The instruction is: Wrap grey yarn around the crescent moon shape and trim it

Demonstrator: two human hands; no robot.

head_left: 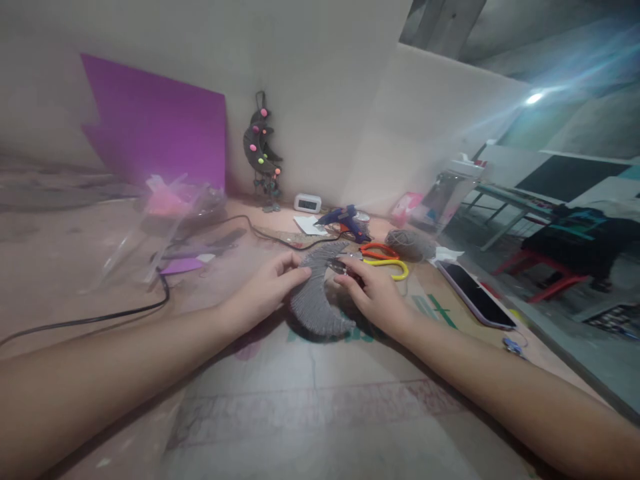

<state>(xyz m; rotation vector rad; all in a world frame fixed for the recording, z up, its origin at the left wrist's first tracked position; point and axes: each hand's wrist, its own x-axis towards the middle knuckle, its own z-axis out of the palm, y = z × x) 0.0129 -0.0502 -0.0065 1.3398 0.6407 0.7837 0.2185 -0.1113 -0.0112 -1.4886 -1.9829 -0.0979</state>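
A crescent moon shape wrapped in grey yarn (320, 303) stands at the middle of the table, its hollow side facing right. My left hand (273, 283) grips its outer left edge between thumb and fingers. At the hollow side, the fingertips of my right hand (375, 293) are pinched together near the upper tip; a small dark bit shows at them, too unclear to name. Just behind that hand lie scissors with an orange handle (380, 251) and a yellow handle (397, 269). Further back rests a ball of grey yarn (410, 244).
Behind the crescent are a blue glue gun (350, 221) with a black cord (265, 235) and a white clock (307, 203). A finished moon decoration (254, 148) hangs on the wall. At right lie a phone (477, 297) and a clear bottle (445, 197); purple card (165, 127) leans at left.
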